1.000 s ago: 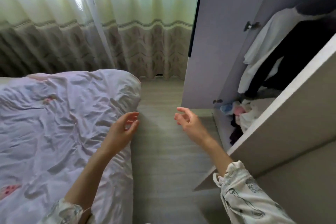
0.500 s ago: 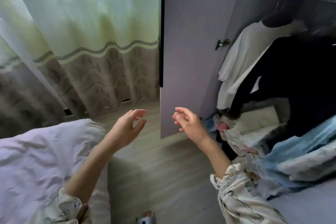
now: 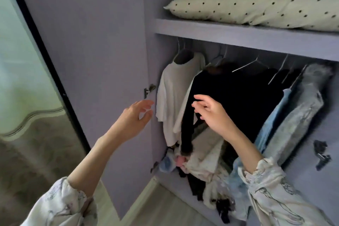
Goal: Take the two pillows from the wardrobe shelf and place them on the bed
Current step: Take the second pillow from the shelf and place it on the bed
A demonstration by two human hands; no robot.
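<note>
A cream pillow with small black dots (image 3: 247, 8) lies flat on the upper wardrobe shelf (image 3: 238, 35), running off the right edge of the view. I cannot tell whether it is one pillow or two. My left hand (image 3: 136, 118) is raised below the shelf, near the open door's hinge, fingers apart and empty. My right hand (image 3: 212, 115) is raised in front of the hanging clothes, fingers spread, holding nothing. Both hands are well below the pillow. The bed is out of view.
The lilac wardrobe door (image 3: 88, 60) stands open at my left. Under the shelf hang a white shirt (image 3: 172, 97), a black garment (image 3: 238, 97) and pale blue and grey clothes (image 3: 293, 112). Loose clothes (image 3: 198, 167) are piled on the wardrobe floor. A curtain (image 3: 27, 97) hangs at far left.
My view has swung from the bed and floor up to the wardrobe, so the shelf and pillow now show. Both hands have risen from waist height toward the hanging clothes.
</note>
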